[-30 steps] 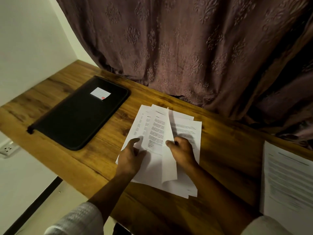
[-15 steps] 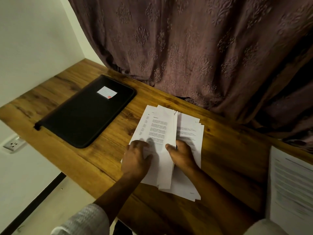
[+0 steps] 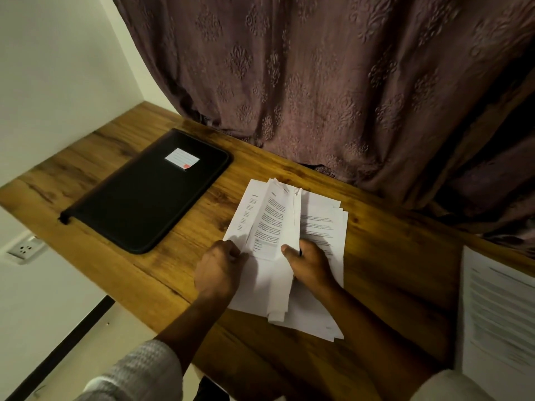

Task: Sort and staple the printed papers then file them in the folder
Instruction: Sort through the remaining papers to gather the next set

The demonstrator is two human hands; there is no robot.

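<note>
Both hands sit knuckles up over the brown wooden table (image 3: 390, 270). The left hand (image 3: 221, 267) curls its fingers on the left edge of the loose pile of white printed sheets (image 3: 327, 224), and the right hand (image 3: 311, 264) pinches a raised sheaf under its thumb. The pile runs lengthwise away from the person, headings at the far end, just right of the flat black folder (image 3: 144, 195), with its near half between the hands.

Paper stack (image 3: 498, 314) cut off at right edge, print on fanned papers (image 3: 272, 224) illegible, folder label (image 3: 181, 159) unreadable
</note>
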